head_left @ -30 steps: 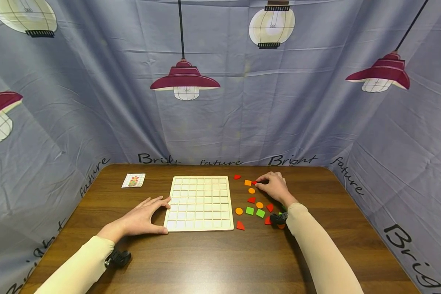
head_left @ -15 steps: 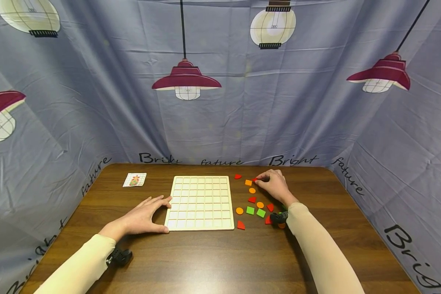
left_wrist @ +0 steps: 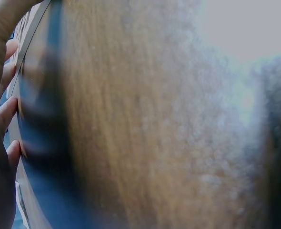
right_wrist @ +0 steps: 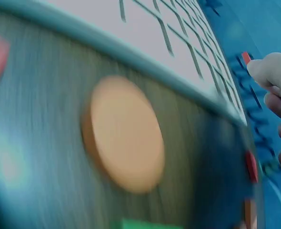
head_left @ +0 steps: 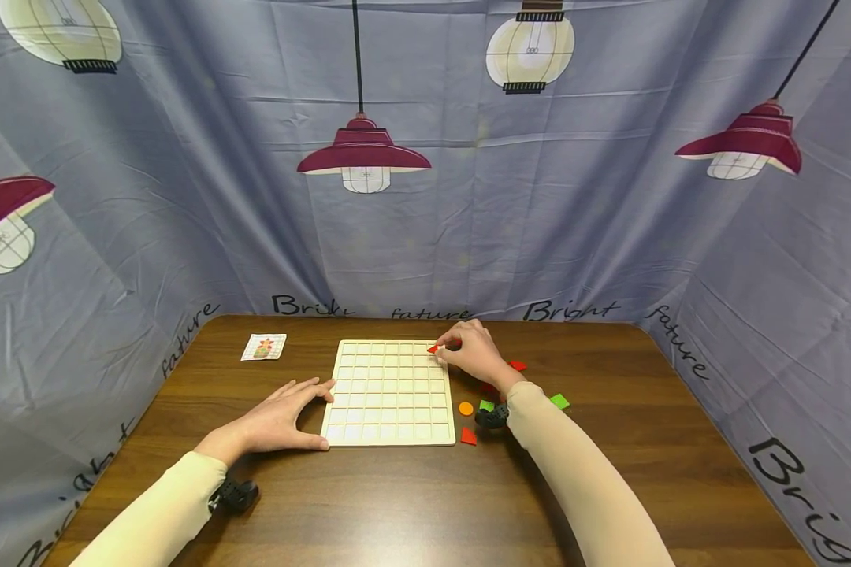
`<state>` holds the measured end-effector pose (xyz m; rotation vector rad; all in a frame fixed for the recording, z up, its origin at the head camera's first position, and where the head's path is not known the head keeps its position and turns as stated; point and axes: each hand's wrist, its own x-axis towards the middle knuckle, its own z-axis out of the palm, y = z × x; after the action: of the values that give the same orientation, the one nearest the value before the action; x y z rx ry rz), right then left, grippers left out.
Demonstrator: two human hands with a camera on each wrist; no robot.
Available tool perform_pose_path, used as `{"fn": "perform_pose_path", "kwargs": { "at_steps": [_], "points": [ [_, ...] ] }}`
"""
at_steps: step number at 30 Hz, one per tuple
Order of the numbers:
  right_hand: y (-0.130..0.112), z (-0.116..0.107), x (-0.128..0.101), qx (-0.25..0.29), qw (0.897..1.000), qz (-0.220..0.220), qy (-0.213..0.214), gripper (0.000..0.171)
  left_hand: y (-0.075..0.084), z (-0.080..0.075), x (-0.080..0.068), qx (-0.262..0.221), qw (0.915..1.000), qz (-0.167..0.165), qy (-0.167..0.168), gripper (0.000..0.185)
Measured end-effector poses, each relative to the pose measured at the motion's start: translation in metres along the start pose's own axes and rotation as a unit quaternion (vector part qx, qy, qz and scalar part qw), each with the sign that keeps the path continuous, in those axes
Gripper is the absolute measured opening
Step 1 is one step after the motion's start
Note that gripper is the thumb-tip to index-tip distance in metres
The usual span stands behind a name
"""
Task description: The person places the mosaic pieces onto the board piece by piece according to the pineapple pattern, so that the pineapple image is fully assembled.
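Observation:
A pale wooden grid board [head_left: 388,391] lies flat in the middle of the brown table [head_left: 397,504]. My right hand [head_left: 471,352] pinches a small red piece [head_left: 432,348] over the board's far right corner; the right wrist view shows that red piece [right_wrist: 245,57] at my fingertips [right_wrist: 269,71]. My left hand [head_left: 287,413] lies flat on the table, fingers touching the board's left edge. Loose pieces lie right of the board: an orange disc [head_left: 466,408], a red quarter-round [head_left: 468,436], green squares [head_left: 559,401] and a red piece [head_left: 518,365].
A small picture card [head_left: 263,346] lies at the far left of the table. Grey cloth printed with lamps [head_left: 425,157] walls in three sides. The left wrist view is a blur of wood grain, with my fingers [left_wrist: 5,109] at its left edge.
My right hand has lifted a red piece from the far pile and carried it left over the board's far right corner. Some loose pieces have shifted. The left hand has stayed put.

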<state>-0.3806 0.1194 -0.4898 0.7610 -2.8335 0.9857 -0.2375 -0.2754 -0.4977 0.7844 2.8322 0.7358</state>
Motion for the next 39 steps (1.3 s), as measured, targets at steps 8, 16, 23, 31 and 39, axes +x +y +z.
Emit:
{"fn": "perform_pose_path", "kwargs": {
  "at_steps": [8,16,23,31,39],
  "points": [
    [-0.034,0.033,0.012,-0.030,0.999,-0.027,-0.034,0.012,-0.002,0.000,-0.004,-0.003,1.0000,0.005,-0.001,0.075],
    [-0.048,0.049,0.019,-0.057,0.996,-0.051,-0.043,0.010,-0.001,0.001,-0.003,-0.002,1.0000,0.009,0.002,0.075],
    [-0.053,0.054,0.025,-0.065,0.996,-0.045,-0.050,0.009,-0.001,0.001,-0.004,-0.002,0.9998,0.016,0.007,0.074],
    [-0.052,0.055,0.028,-0.059,0.996,-0.040,-0.061,0.011,0.001,-0.001,-0.005,-0.003,1.0000,0.008,0.003,0.073],
    [-0.054,0.056,0.027,-0.043,0.996,-0.028,-0.072,0.014,0.000,0.000,-0.004,-0.006,1.0000,0.005,0.002,0.074]
  ]
}}
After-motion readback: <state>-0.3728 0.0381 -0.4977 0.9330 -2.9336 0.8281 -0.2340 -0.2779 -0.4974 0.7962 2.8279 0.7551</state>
